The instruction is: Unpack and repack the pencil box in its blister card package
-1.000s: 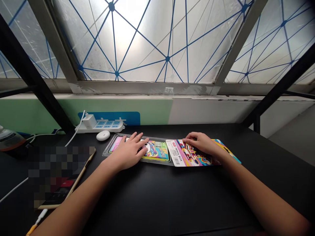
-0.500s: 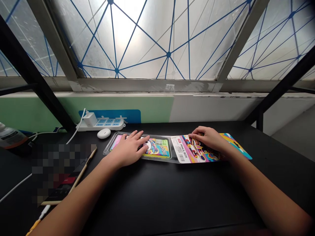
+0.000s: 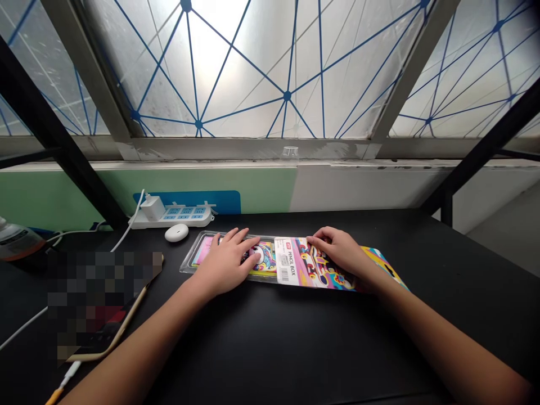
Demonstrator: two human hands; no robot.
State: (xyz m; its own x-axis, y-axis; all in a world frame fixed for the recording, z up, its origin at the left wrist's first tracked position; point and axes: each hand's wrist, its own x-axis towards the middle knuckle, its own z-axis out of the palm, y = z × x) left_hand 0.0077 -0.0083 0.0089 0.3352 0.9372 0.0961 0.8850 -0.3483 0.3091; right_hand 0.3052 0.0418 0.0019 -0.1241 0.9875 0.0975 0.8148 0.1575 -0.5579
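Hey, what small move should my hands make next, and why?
Probably ease the PENCIL BOX card a little left with the right hand: it overlaps only the right end of the clear tray, and the left hand lies across that tray, seemingly steadying it.

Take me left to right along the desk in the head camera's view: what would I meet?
Bottle → tan-edged device, its screen blurred out → small white rounded object → left hand → white "PENCIL BOX" label on the colorful card → right hand.
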